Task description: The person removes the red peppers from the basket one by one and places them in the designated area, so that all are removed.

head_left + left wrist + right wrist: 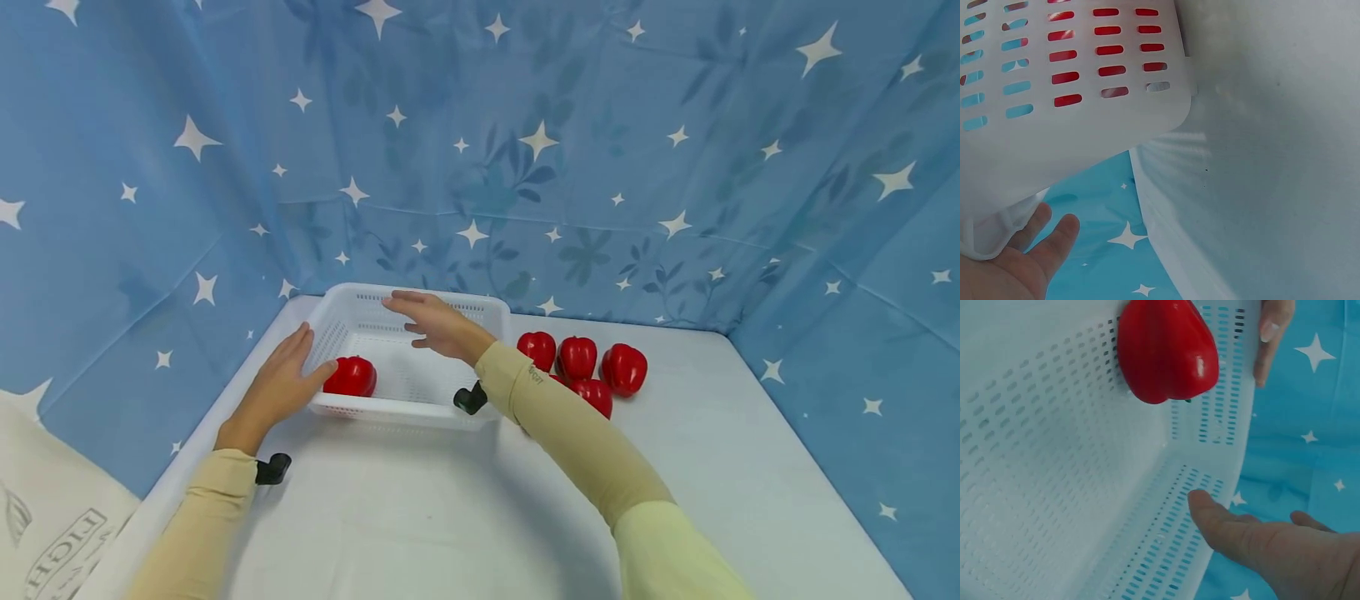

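Observation:
A white perforated plastic basket (408,410) stands on the table with one red bell pepper (354,377) in its near left corner. My left hand (281,383) is at the basket's left side, fingers extended along the outside and thumb reaching over the rim beside the pepper. In the left wrist view, that hand's fingers (1060,240) lie at the basket's rim. My right hand (437,323) hovers over the basket's inside, fingers fairly straight and holding nothing. The right wrist view shows the same bell pepper (1166,353) resting against the basket wall.
Several more red bell peppers (577,358) are grouped on the white table (720,433) just right of the basket, partly hidden by my right forearm. A blue curtain with white stars (480,150) hangs behind and along both sides. Pale printed cloth (52,508) shows at lower left.

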`<control>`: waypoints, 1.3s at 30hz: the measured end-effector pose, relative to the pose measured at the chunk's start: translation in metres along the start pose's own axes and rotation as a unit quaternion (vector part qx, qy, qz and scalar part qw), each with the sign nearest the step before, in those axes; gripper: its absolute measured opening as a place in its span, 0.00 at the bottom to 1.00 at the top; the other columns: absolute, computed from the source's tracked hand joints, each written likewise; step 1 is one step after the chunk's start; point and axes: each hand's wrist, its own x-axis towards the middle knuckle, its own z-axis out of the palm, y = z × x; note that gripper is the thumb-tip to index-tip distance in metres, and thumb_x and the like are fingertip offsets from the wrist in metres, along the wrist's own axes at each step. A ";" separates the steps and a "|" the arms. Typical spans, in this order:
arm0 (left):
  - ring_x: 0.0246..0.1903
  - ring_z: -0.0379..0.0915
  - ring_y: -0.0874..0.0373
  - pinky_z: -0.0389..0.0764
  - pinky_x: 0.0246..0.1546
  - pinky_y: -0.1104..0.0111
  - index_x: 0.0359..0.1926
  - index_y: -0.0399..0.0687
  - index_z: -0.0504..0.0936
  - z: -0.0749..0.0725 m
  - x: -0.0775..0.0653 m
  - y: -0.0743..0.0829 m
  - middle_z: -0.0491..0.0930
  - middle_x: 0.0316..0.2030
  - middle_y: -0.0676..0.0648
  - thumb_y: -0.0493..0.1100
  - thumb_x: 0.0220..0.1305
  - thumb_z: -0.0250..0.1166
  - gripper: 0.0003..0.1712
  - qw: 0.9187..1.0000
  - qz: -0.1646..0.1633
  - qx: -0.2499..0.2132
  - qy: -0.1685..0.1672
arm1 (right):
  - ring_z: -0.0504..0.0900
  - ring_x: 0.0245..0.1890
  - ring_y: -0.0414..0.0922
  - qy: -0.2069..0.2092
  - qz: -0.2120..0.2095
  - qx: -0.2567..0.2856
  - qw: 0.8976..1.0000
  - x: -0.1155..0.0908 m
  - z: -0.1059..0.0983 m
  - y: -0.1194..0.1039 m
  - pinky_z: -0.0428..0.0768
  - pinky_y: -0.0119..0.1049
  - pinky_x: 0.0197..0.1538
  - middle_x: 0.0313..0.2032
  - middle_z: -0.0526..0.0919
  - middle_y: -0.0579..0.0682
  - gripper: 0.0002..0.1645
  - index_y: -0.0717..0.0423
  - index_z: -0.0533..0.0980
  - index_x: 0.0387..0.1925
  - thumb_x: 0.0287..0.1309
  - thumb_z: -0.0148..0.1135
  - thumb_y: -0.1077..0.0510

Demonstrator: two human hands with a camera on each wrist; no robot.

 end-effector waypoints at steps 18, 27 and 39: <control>0.80 0.42 0.26 0.52 0.69 0.24 0.84 0.32 0.47 0.002 -0.001 -0.003 0.42 0.84 0.30 0.58 0.76 0.61 0.53 1.000 -0.003 0.003 0.010 | 0.59 0.79 0.67 -0.099 0.034 -0.111 0.988 0.042 0.017 0.019 0.59 0.64 0.79 0.78 0.68 0.55 0.41 0.51 0.66 0.81 0.72 0.67 0.48; 0.80 0.41 0.27 0.52 0.70 0.24 0.84 0.32 0.47 0.001 0.001 -0.003 0.42 0.84 0.31 0.59 0.77 0.60 0.52 1.000 -0.002 0.002 0.006 | 0.62 0.78 0.64 -0.144 0.057 -0.155 0.976 0.054 0.032 0.025 0.62 0.61 0.79 0.78 0.67 0.55 0.45 0.52 0.63 0.82 0.71 0.68 0.49; 0.81 0.39 0.30 0.49 0.73 0.26 0.84 0.33 0.46 -0.001 0.001 -0.003 0.40 0.85 0.33 0.59 0.78 0.59 0.52 1.000 -0.004 -0.004 -0.003 | 0.70 0.71 0.50 -0.171 0.071 -0.164 0.969 0.068 0.042 0.042 0.67 0.55 0.77 0.72 0.74 0.49 0.43 0.53 0.66 0.81 0.69 0.71 0.53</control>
